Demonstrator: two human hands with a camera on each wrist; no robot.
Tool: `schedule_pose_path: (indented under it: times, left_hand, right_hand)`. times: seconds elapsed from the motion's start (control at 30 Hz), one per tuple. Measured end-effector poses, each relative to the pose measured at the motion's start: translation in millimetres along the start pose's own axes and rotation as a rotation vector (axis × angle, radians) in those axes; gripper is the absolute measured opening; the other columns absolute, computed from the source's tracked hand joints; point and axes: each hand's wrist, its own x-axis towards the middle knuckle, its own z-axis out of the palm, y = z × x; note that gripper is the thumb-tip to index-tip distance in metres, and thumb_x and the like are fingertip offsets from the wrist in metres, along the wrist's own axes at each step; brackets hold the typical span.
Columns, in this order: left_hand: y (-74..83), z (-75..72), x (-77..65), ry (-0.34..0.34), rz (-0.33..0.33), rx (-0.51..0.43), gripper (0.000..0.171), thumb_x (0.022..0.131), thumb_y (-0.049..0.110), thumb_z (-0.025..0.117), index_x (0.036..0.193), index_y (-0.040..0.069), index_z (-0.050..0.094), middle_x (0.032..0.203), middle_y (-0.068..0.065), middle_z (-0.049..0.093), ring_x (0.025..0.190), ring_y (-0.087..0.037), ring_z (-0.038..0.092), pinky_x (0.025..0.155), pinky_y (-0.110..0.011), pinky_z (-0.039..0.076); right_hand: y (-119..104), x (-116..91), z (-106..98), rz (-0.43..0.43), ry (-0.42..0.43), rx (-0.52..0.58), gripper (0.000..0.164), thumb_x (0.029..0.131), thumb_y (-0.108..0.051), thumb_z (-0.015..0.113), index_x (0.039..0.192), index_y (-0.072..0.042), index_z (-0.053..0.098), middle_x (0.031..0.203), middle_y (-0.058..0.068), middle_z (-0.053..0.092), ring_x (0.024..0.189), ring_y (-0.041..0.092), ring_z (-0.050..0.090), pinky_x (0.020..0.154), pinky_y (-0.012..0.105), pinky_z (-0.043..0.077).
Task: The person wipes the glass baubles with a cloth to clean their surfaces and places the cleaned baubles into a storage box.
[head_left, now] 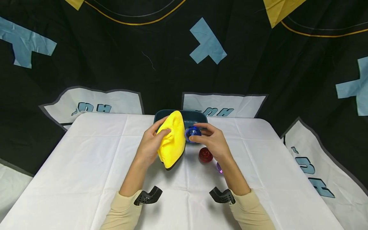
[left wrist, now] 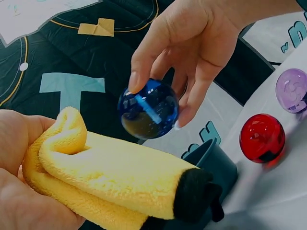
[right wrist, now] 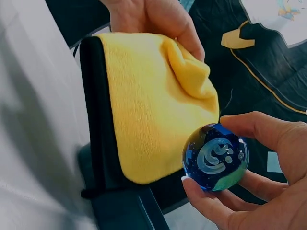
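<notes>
My left hand point(head_left: 152, 140) grips a folded yellow cloth point(head_left: 172, 140) with a black edge, its thumb pressed into the fabric. In the right wrist view the cloth point(right wrist: 144, 105) hangs spread beside the ball. My right hand point(head_left: 212, 139) pinches a clear blue glass ball point(left wrist: 151, 110) between thumb and fingers, just right of the cloth. A pale swirl mark shows inside the blue ball point(right wrist: 216, 157) in the right wrist view. Both hands are raised in front of a dark teal bin point(head_left: 189, 116), which they partly hide.
On the white table point(head_left: 115, 179) a red glass ball point(head_left: 205, 155) lies below the right hand. A purple ball point(left wrist: 293, 91) lies near it, mostly hidden by the right wrist in the head view. A black printed cloth backdrop point(head_left: 161, 80) hangs behind the table.
</notes>
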Motion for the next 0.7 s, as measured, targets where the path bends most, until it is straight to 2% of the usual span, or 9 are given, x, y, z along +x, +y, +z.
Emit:
schedule_pose_path:
  times: [0.23, 0.37, 0.7]
  left_hand:
    - [-3.2, 3.8, 1.4, 0.011, -0.045, -0.028, 0.048, 0.099, 0.024, 0.062, 0.144, 0.038, 0.053, 0.144, -0.002, 0.049, 0.124, -0.026, 0.055, 0.102, -0.041, 0.053]
    - [-4.8, 3.5, 2.0, 0.014, -0.068, -0.055, 0.048, 0.099, 0.024, 0.063, 0.145, 0.038, 0.053, 0.146, -0.001, 0.048, 0.126, -0.025, 0.055, 0.106, -0.041, 0.051]
    - [-5.2, 2.1, 4.8, -0.017, -0.064, -0.097, 0.049, 0.1, 0.026, 0.061, 0.147, 0.036, 0.051, 0.149, -0.001, 0.045, 0.129, -0.025, 0.052, 0.109, -0.042, 0.048]
  right_hand:
    - [-3, 0, 11, -0.018, -0.007, 0.007, 0.051, 0.077, -0.023, 0.089, 0.124, -0.024, 0.07, 0.125, 0.008, 0.067, 0.107, 0.024, 0.068, 0.094, 0.034, 0.057]
    - [-3, 2, 17, -0.031, -0.012, -0.009, 0.05, 0.076, -0.025, 0.089, 0.123, -0.025, 0.071, 0.126, 0.007, 0.067, 0.107, 0.023, 0.067, 0.093, 0.035, 0.057]
    - [-2, 3, 27, -0.061, -0.034, 0.063, 0.049, 0.076, -0.02, 0.089, 0.123, -0.022, 0.072, 0.118, 0.01, 0.072, 0.098, 0.021, 0.07, 0.084, 0.032, 0.059]
